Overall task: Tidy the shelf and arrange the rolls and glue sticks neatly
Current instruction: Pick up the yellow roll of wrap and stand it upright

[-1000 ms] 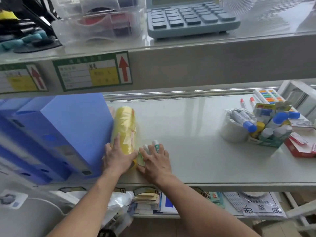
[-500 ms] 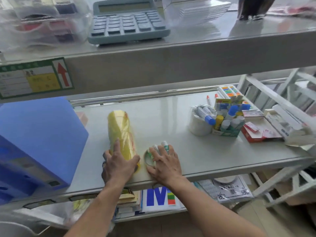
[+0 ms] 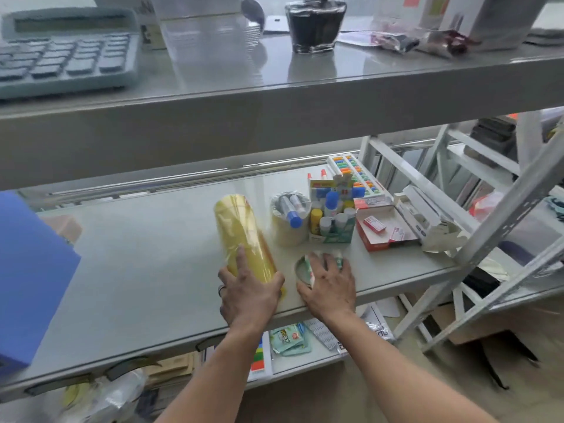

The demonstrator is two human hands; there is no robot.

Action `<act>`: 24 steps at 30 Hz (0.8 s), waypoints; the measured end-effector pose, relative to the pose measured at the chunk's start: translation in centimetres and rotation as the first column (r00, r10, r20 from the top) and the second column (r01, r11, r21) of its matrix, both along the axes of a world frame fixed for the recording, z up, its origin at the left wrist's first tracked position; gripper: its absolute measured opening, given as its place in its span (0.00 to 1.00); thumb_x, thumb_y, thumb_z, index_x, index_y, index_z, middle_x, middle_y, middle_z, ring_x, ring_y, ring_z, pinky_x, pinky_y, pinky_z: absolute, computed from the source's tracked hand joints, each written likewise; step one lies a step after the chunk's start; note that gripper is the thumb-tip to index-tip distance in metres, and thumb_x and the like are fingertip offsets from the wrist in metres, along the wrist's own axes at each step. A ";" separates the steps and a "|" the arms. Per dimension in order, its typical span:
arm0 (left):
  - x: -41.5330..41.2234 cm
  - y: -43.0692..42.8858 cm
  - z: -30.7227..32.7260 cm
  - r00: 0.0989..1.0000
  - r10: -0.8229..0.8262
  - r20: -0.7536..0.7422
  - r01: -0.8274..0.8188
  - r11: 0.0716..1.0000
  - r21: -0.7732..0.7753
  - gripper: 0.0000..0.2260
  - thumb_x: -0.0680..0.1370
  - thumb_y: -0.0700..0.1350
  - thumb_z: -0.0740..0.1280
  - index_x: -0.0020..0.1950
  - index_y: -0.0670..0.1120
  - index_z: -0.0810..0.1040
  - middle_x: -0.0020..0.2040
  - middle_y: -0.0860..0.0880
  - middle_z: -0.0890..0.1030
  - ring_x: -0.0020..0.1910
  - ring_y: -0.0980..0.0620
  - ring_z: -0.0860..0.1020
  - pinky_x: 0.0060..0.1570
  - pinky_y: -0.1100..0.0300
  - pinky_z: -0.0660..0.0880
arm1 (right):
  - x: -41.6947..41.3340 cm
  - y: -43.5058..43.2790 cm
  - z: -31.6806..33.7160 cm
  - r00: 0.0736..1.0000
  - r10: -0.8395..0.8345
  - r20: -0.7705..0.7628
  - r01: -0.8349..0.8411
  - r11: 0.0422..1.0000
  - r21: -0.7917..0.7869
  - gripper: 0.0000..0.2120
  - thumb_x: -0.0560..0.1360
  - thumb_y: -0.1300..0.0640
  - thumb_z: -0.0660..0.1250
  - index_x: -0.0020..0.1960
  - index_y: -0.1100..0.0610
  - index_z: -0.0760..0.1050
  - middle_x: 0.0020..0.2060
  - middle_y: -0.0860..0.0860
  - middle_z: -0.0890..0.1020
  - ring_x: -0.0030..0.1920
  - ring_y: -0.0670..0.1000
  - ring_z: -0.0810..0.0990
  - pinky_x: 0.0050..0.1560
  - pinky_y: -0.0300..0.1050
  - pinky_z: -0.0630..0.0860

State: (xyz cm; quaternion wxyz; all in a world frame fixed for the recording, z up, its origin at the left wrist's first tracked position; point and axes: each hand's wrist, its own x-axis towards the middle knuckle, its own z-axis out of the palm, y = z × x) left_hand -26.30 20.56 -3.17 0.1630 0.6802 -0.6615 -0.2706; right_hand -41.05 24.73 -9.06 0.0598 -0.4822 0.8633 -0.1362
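Note:
A long yellow roll stack (image 3: pixel 241 236) lies on the grey middle shelf (image 3: pixel 146 270), pointing away from me. My left hand (image 3: pixel 248 293) grips its near end. Right beside it my right hand (image 3: pixel 328 286) covers a small tape roll (image 3: pixel 302 270) and a few glue sticks (image 3: pixel 338 259) whose caps poke out past my fingers. Behind them a white tape roll (image 3: pixel 288 232) stands upright with glue sticks inside. A green box of glue sticks (image 3: pixel 334 221) stands to its right.
A blue file box (image 3: pixel 30 279) stands at the shelf's left. A red box of small packets (image 3: pixel 381 230), a white carton (image 3: pixel 424 215) and a colourful bead tray (image 3: pixel 354 172) crowd the right end. A calculator (image 3: pixel 67 53) and ink bottle (image 3: pixel 316 24) sit on the upper shelf.
Both hands have slid the yellow roll and the small tape roll with glue sticks to the right, away from the blue file box and close to the white tape roll.

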 end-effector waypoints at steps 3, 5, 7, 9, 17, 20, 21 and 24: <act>-2.7 0.6 0.1 1.000 0.017 0.000 -0.017 1.000 0.005 0.44 0.71 0.66 0.69 0.79 0.60 0.48 0.71 0.41 0.63 0.64 0.36 0.73 0.59 0.45 0.73 | -2.3 0.4 0.1 0.996 -0.085 0.023 0.085 0.996 -0.011 0.33 0.71 0.34 0.61 0.73 0.46 0.63 0.72 0.51 0.69 0.70 0.63 0.63 0.69 0.58 0.66; -4.2 0.7 0.0 0.999 0.040 -0.008 -0.040 0.999 0.011 0.44 0.71 0.66 0.69 0.79 0.60 0.48 0.71 0.41 0.62 0.64 0.36 0.73 0.58 0.45 0.73 | -3.4 0.4 0.1 0.992 -0.114 0.043 0.115 0.993 -0.005 0.35 0.72 0.35 0.62 0.75 0.47 0.60 0.74 0.53 0.66 0.72 0.64 0.60 0.72 0.59 0.63; -5.6 0.8 0.0 0.997 0.071 -0.019 -0.071 0.997 0.021 0.44 0.71 0.66 0.69 0.79 0.60 0.47 0.72 0.40 0.61 0.64 0.35 0.72 0.58 0.45 0.73 | -4.2 0.2 0.1 0.990 -0.132 0.051 0.132 0.991 -0.006 0.38 0.73 0.36 0.62 0.77 0.49 0.56 0.76 0.54 0.63 0.74 0.65 0.58 0.74 0.58 0.60; -6.8 1.0 0.0 0.994 0.108 -0.030 -0.107 0.994 0.029 0.44 0.72 0.65 0.69 0.79 0.59 0.46 0.71 0.40 0.61 0.64 0.35 0.72 0.58 0.45 0.73 | -4.6 0.0 0.0 0.988 -0.141 0.069 0.142 0.990 -0.014 0.39 0.74 0.36 0.62 0.78 0.51 0.54 0.76 0.56 0.62 0.75 0.65 0.56 0.75 0.58 0.59; -9.4 1.1 0.1 0.979 0.190 -0.074 -0.185 0.981 0.059 0.44 0.72 0.63 0.70 0.79 0.60 0.46 0.72 0.39 0.59 0.64 0.34 0.71 0.57 0.44 0.73 | -5.8 -1.1 -0.9 0.988 -0.071 0.136 0.078 0.996 -0.046 0.40 0.72 0.35 0.62 0.78 0.49 0.54 0.77 0.57 0.60 0.76 0.67 0.56 0.77 0.60 0.55; -9.4 1.2 0.4 0.979 0.178 -0.094 -0.172 0.982 0.073 0.45 0.73 0.63 0.70 0.80 0.60 0.45 0.73 0.38 0.58 0.64 0.34 0.71 0.57 0.44 0.74 | -6.2 -1.1 -1.1 0.987 -0.053 0.152 0.059 0.998 -0.036 0.41 0.70 0.31 0.60 0.78 0.48 0.55 0.77 0.57 0.60 0.76 0.65 0.56 0.77 0.59 0.54; -9.3 1.2 0.3 0.981 0.168 -0.097 -0.160 0.984 0.082 0.45 0.73 0.64 0.70 0.80 0.60 0.44 0.74 0.38 0.57 0.64 0.34 0.71 0.58 0.44 0.74 | -6.3 -0.8 -1.0 0.987 -0.046 0.152 0.053 0.998 -0.038 0.42 0.70 0.30 0.60 0.78 0.48 0.54 0.78 0.57 0.59 0.77 0.65 0.55 0.78 0.59 0.54; -8.2 1.5 0.2 0.984 0.131 -0.123 -0.120 0.988 0.094 0.45 0.73 0.68 0.67 0.80 0.61 0.42 0.75 0.40 0.56 0.66 0.34 0.71 0.61 0.43 0.73 | -6.4 0.7 -0.6 0.987 -0.019 0.160 0.030 0.997 -0.065 0.44 0.70 0.29 0.61 0.80 0.47 0.52 0.79 0.57 0.57 0.78 0.64 0.53 0.77 0.58 0.53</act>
